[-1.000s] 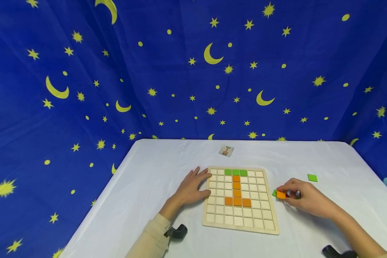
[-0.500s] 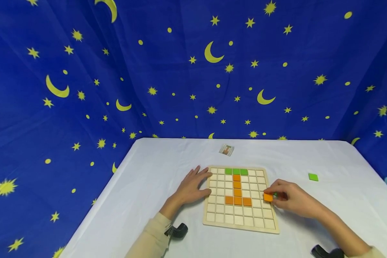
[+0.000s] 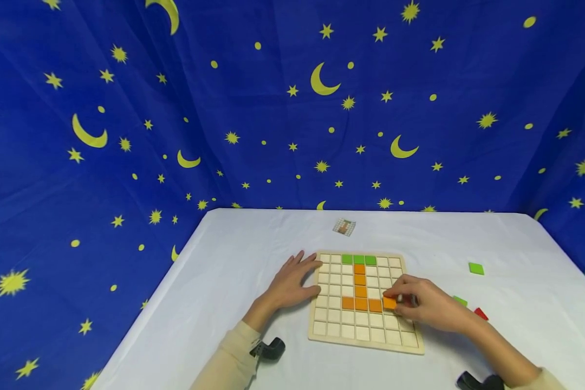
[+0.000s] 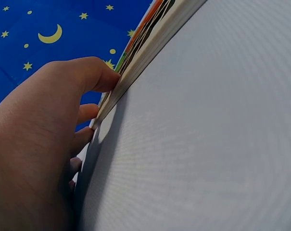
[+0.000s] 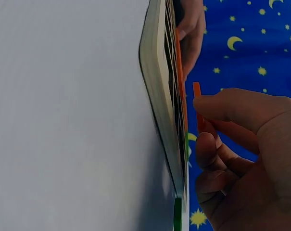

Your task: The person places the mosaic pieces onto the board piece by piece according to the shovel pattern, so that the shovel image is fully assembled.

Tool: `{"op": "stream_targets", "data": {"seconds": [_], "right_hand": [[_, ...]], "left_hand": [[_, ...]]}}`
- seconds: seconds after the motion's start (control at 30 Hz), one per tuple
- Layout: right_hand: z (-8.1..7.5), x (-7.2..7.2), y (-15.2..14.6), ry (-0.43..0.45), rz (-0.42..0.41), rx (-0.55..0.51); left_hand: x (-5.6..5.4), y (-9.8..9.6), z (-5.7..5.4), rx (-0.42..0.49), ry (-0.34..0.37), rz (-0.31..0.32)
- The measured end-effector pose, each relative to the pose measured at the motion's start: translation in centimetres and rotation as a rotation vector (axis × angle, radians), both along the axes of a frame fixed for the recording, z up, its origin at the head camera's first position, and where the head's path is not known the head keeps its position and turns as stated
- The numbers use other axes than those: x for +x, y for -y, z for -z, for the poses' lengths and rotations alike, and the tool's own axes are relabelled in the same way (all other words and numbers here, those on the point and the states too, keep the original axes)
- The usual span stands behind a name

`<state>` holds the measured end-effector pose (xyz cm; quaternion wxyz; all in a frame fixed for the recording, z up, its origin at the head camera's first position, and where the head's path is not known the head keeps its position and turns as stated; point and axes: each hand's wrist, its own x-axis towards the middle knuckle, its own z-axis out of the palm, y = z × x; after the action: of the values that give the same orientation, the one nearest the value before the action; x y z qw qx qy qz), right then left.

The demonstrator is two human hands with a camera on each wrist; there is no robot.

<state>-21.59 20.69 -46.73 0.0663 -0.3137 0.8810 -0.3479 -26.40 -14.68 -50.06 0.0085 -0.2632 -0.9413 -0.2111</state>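
A square wooden grid board lies on the white table, with three green tiles in its far row. Orange tiles run down from them and spread into a short row below. My right hand pinches another orange tile between thumb and fingers, over the cell right of that row. In the right wrist view this orange tile stands a little off the board. My left hand rests at the board's left edge, fingers spread; in the left wrist view the thumb touches the rim.
A small printed card lies beyond the board. To the right are a green tile, a second green tile and a red tile beside my right forearm. A blue curtain with moons and stars hangs behind the table.
My right hand has carried the orange tile leftward from beside the board to over its cells. A green and a red tile on the table have come into view. The left hand stays put.
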Motion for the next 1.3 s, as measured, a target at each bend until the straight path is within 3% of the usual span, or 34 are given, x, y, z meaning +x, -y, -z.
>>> {"op": "stream_targets", "data": {"seconds": [0.4, 1.3], "right_hand": [[0.3, 0.2, 1.9, -0.006, -0.064, -0.034], [0.7, 0.3, 4.6, -0.003, -0.122, 0.026]], "left_hand": [[0.0, 0.0, 0.0, -0.005, 0.006, 0.002], [0.1, -0.1, -0.3, -0.007, 0.007, 0.005]]}}
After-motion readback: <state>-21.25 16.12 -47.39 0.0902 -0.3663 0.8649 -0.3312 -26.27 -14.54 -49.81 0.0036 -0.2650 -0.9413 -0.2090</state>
